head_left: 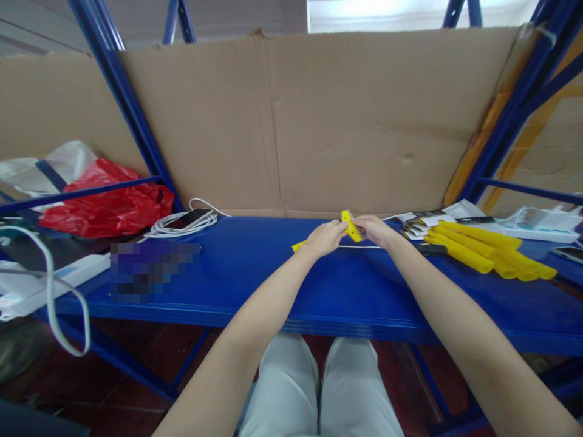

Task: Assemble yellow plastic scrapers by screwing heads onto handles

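Observation:
Over the blue shelf, my left hand (325, 237) is closed round a yellow scraper-like tool (351, 227). Its wide head points up and to the right, and a yellow end shows behind my wrist. At the head's right edge, where a thin greyish strip shows, my right hand (371, 229) pinches with closed fingers. The fingers hide much of that strip. Below the hands lies a screwdriver (430, 249), its thin metal shaft reaching left from a dark handle partly behind my right forearm.
Several yellow tubes (483, 249) lie at right beside white packets (421, 222) and a phone (567, 254). At left are a coiled white cable (195, 223), a red plastic bag (109, 197) and a power strip (59, 282). Cardboard (319, 121) backs the blue shelf (255, 279).

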A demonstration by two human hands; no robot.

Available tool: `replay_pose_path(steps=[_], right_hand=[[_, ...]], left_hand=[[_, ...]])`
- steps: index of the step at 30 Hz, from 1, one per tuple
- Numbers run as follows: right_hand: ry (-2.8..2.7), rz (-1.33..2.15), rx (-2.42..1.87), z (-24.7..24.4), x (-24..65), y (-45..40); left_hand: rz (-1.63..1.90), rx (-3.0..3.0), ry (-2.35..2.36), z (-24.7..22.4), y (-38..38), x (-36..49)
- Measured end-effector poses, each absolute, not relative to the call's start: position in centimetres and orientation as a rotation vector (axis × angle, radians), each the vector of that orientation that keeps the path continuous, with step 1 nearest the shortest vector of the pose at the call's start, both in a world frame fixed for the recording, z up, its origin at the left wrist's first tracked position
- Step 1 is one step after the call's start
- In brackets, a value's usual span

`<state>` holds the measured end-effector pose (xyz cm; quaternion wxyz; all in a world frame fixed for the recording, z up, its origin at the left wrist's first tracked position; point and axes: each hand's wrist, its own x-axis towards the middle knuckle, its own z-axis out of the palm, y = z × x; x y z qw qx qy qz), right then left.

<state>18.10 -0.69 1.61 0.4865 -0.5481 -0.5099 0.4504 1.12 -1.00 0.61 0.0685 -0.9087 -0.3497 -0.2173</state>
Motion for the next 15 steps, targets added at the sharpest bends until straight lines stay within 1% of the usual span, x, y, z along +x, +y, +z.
replay_pose_path(steps=[7,9,11,13,15], right_hand=[[-1.266,1.11,-1.295,1.5,18.7,-0.2],[-1.273,1.05,-1.34,1.4,19.7,0.1],[-1.285,0.832,-1.455,1.3,21.2,0.5],[-1.341,0.473,-1.647,1.0,22.9,0.7],[-1.477,0.186,-1.869,0.7,24.3,0.7]], left_hand=[[-0.671,-2.712,-1.075,0.2,-0.9,1.3],[-0.636,-2.729,-1.079,0.3,-1.0,1.4],[-0.604,-2.746,-1.084,0.3,-1.1,1.4],[-0.592,-2.761,-1.09,0.3,-1.2,1.5],[-0.593,-2.771,-1.1,0.3,-1.2,1.6]])
